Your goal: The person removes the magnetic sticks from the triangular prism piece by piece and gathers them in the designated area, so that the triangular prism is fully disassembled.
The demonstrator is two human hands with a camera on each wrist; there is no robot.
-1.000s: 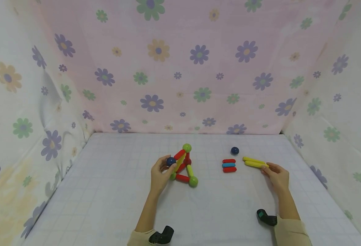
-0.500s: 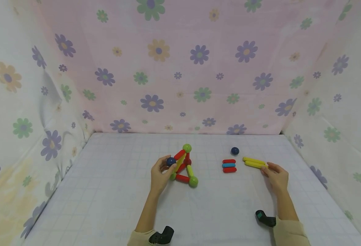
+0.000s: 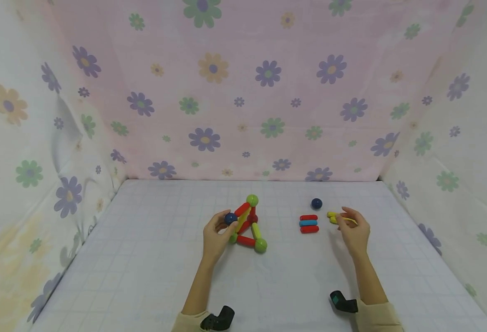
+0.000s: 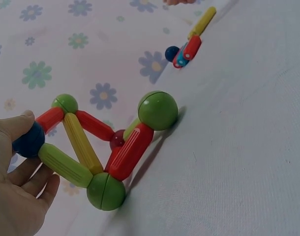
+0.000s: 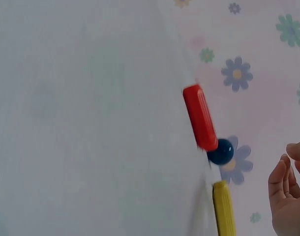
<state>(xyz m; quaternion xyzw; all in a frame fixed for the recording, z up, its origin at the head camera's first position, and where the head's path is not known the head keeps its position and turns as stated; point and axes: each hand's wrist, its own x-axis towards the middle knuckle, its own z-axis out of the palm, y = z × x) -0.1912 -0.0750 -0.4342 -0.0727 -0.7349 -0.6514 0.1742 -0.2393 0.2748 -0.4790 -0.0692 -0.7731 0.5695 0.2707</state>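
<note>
Item under inspection: a frame of rods and balls (image 3: pixel 246 240) standing on the table (image 3: pixel 284 281), left of the loose parts. The left hand (image 3: pixel 215 237) grips the blue ball (image 4: pixel 29 141) at its raised corner, thumb over the top, fingers beneath. The right hand (image 3: pixel 354 233) hovers by the pair of yellow rods (image 3: pixel 332 215), fingers loosely bent; no part is seen in its grasp.

Principal hazard: the joints. A red rod (image 4: pixel 50 119) and a light green rod (image 4: pixel 65 166) meet at the gripped ball, and the visible joints appear to be end contact only. A twist or pull by the left hand could part them, and the corner would probably sag or fold.

Second hazard: pickup. The yellow rods lie side by side, apparently touching; a careless pinch may lift both or push one askew.

Third hazard: stray contact. The short red and blue rods (image 3: pixel 308 223) lie near the right hand's path to the frame; a low sweep could scatter them. The loose blue ball (image 3: pixel 316 203) has no visible stop and may roll if brushed.
</note>
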